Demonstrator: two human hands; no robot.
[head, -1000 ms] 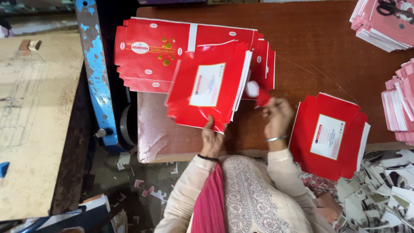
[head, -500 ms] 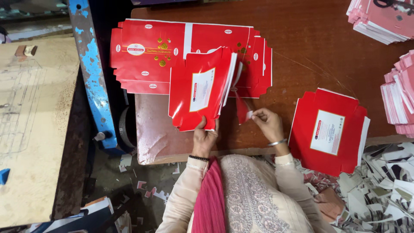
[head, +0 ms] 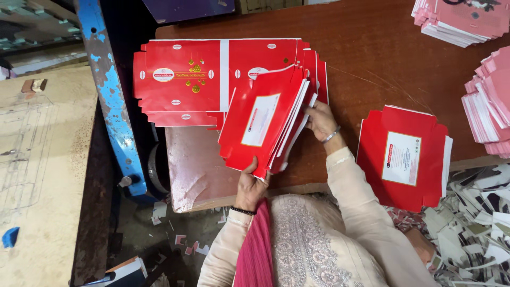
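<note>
Brown worktable (head: pixel 372 48), paper scraps on floor (head: pixel 478 212), both hands' grip closed on red carton stack (head: pixel 263 122).

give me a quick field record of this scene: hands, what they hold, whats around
left hand: grips the lower corner of a bundle of red folded cartons, tilted up off the table
right hand: on the bundle's right edge
under the bundle: stack of flat red carton blanks
to the right: second red carton stack
surface: brown wooden table
far right: pink stacks
</note>
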